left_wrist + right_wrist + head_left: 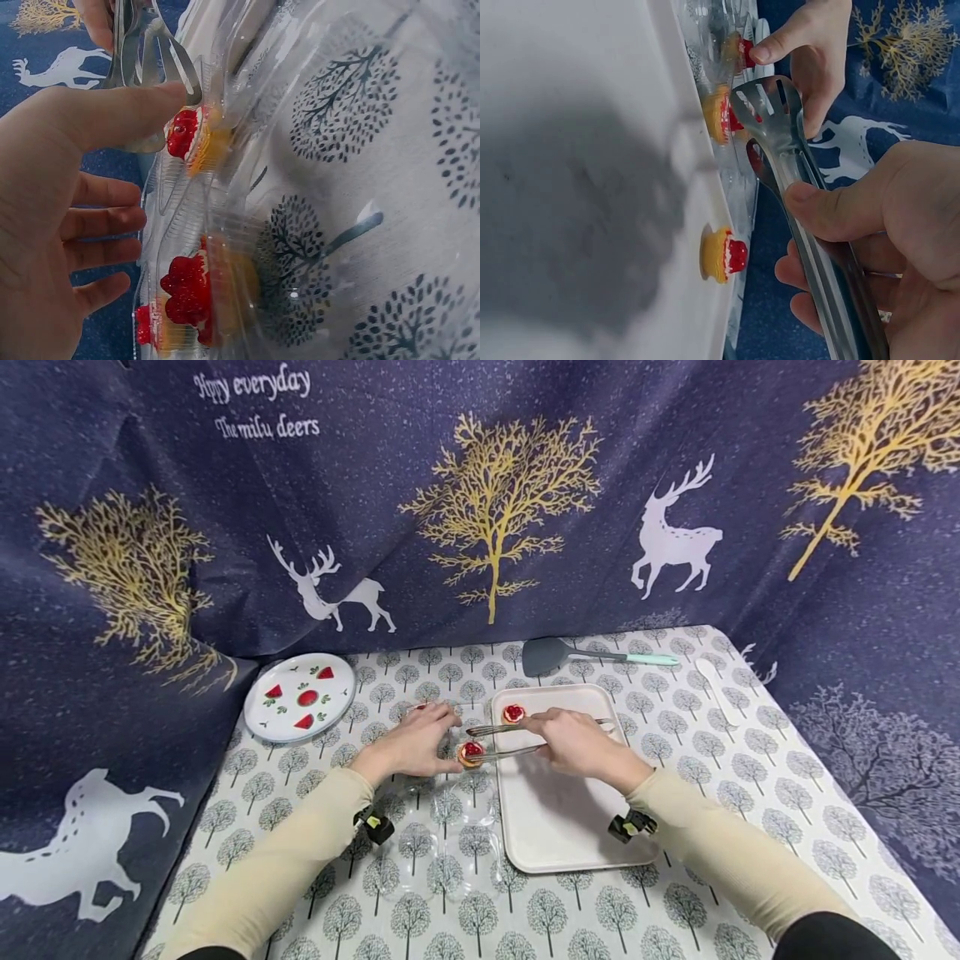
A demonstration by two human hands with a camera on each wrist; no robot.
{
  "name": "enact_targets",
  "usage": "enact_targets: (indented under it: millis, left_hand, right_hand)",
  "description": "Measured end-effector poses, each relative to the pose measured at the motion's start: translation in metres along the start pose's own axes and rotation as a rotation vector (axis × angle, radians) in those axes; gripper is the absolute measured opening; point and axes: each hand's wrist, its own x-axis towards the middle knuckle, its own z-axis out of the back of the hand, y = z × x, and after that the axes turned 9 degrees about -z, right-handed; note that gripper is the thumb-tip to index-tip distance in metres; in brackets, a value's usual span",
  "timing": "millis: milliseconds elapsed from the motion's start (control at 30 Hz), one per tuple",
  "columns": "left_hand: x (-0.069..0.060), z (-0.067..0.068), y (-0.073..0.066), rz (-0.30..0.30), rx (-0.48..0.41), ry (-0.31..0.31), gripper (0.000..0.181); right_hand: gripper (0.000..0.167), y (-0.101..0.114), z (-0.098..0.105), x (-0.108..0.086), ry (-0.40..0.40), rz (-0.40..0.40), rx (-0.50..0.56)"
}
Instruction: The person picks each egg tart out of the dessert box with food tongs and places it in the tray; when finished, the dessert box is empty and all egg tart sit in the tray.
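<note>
Tart point(471, 749) lies between both hands point(416, 741), near tongs point(506, 755).

"What words can you see?"

"White writing point(257, 405), in two lines, up high on the dark blue cloth point(420, 485)."

"What does the top line point(252, 385) say?"

"It looks like 'Happy everyday', but the first word is squished, so it's hard to read."

"And the line under it point(267, 427)?"

"That one says 'The milu deers'. It's left of the middle."

Tongs point(821, 271) across far tray point(542, 827), near left free
</note>
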Motion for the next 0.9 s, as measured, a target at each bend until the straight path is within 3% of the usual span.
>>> enact_targets:
  millis: [900]
  left_hand:
    - [-0.002,-0.011,-0.002,0.008,0.018,0.006,0.081]
  right_hand:
    - [0.062,0.012,-0.003,0.006,0.022,0.019,-0.103]
